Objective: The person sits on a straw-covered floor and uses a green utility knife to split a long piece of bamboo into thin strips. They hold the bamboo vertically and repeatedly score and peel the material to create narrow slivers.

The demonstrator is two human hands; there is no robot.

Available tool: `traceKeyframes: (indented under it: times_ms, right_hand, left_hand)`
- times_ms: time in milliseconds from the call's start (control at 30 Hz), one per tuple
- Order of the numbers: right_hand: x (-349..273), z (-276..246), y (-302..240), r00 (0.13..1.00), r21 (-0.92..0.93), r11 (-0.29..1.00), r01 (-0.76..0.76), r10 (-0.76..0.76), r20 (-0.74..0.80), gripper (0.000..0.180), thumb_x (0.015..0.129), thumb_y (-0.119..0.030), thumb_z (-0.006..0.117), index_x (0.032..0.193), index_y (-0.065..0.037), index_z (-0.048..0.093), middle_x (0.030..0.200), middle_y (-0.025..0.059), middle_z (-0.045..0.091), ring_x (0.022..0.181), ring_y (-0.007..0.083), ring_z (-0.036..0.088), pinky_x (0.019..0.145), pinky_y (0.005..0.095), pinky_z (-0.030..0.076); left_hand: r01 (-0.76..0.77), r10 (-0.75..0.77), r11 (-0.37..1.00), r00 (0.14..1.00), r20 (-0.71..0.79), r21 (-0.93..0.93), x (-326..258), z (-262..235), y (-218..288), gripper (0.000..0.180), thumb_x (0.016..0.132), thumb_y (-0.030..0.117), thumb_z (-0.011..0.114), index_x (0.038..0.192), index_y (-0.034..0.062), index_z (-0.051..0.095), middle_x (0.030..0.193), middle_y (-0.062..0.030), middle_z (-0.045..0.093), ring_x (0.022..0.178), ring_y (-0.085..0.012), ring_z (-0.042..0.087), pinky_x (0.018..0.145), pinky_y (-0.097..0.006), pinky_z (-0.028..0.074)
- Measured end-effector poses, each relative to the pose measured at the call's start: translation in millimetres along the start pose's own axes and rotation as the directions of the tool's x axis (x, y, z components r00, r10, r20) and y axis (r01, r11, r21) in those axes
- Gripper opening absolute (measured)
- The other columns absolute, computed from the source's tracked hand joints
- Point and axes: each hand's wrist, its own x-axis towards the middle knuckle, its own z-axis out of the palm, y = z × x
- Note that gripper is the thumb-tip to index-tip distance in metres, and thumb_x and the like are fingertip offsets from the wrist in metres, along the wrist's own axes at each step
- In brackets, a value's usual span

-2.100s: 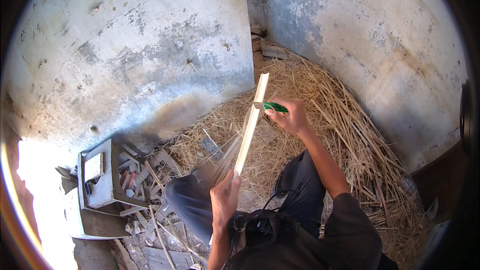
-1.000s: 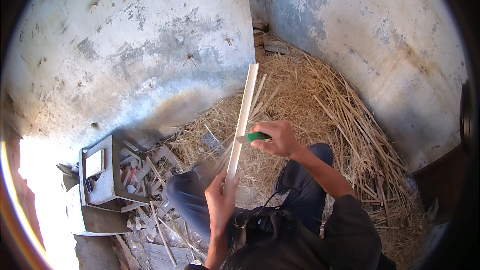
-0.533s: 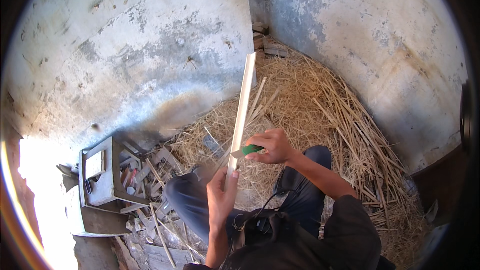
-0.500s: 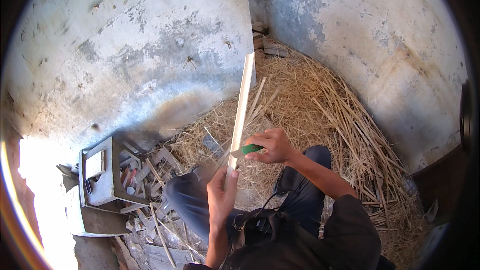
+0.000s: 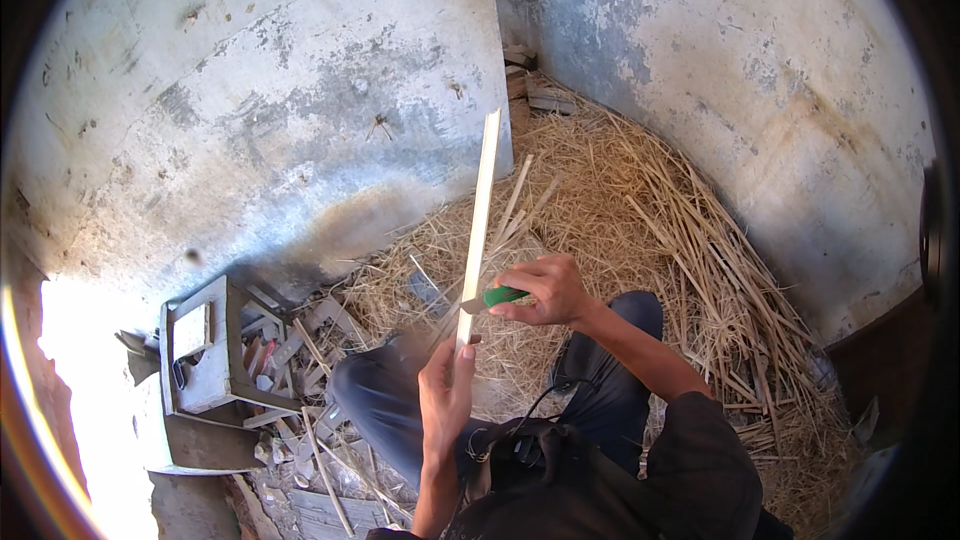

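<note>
We are gripping pale, thin, straight wooden strip (image 5: 478, 220) at frame centre, left hand (image 5: 446, 395) clamped on its lower end; right hand (image 5: 545, 290) closed on green-handled knife (image 5: 497, 297) against strip; grey open box (image 5: 205, 345) at lower left holding scraps.

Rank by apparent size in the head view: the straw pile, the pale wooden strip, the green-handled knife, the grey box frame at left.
1. Straw pile, by far the largest.
2. Pale wooden strip, longest but thin.
3. Grey box frame, shorter yet bulkier; ranking against the strip is unsure.
4. Green-handled knife, mostly hidden in the right hand.

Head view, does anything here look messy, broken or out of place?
Yes: wood scraps lie scattered beside a grey box, straw covers the floor, and the wall plaster is stained and cracked.
</note>
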Motion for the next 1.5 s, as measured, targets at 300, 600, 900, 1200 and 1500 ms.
traceKeyframes:
  times_ms: [300,600,900,1200,1500]
  right_hand:
    - [0,-1,0,1.000,-0.029,1.000,0.006,-0.006,0.008,0.046,0.088,-0.058,0.085,0.090,-0.012,0.083,0.072,0.0008,0.075,0.052,0.0184,0.068,0.050,0.0333,0.053]
    - [8,-22,26,0.969,-0.047,0.977,-0.210,0.202,-0.141,0.037,0.094,-0.050,0.082,0.092,-0.013,0.082,0.079,0.0021,0.079,0.059,0.0180,0.073,0.053,0.0347,0.054]
    - [6,-32,41,0.957,-0.162,0.950,-0.266,0.241,-0.158,0.041,0.099,-0.052,0.077,0.091,-0.013,0.082,0.067,0.0006,0.072,0.052,0.0151,0.067,0.047,0.0315,0.049]
    - [3,-51,75,0.940,-0.240,0.924,-0.297,0.239,-0.243,0.052,0.105,-0.060,0.068,0.095,-0.011,0.083,0.061,-0.0016,0.068,0.046,0.0102,0.059,0.042,0.0300,0.042]
    - [-3,-58,86,0.731,-0.047,0.732,-0.679,0.669,-0.134,0.067,0.105,-0.071,0.058,0.115,-0.009,0.081,0.064,-0.0016,0.058,0.055,0.0143,0.054,0.054,0.0370,0.039]
  left_hand:
    - [0.003,-0.003,1.000,1.000,-0.007,0.007,-1,-4,-5,0.033,0.112,0.024,0.063,0.127,-0.0031,0.074,0.082,0.0005,0.062,0.077,-0.0072,0.052,0.067,-0.028,0.043]
    - [-0.011,0.010,1.000,0.999,0.044,0.018,-13,-10,-18,0.034,0.113,0.025,0.061,0.127,-0.0028,0.074,0.075,0.0086,0.050,0.066,-0.0018,0.040,0.059,-0.024,0.030]
    - [0.027,-0.024,0.999,0.994,0.109,-0.029,-33,-22,-34,0.037,0.114,0.029,0.062,0.130,-0.0029,0.072,0.075,0.0094,0.049,0.064,-0.0007,0.040,0.057,-0.023,0.028]
    - [0.223,-0.212,0.975,0.949,0.233,-0.020,-66,-45,-32,0.031,0.111,0.023,0.066,0.124,-0.0030,0.075,0.084,0.0035,0.062,0.079,-0.0046,0.051,0.069,-0.025,0.044]
    - [0.193,-0.195,0.980,0.978,0.074,0.041,-65,-46,-51,0.025,0.108,0.018,0.068,0.120,-0.0044,0.071,0.081,-0.0006,0.063,0.078,-0.0069,0.054,0.067,-0.027,0.045]
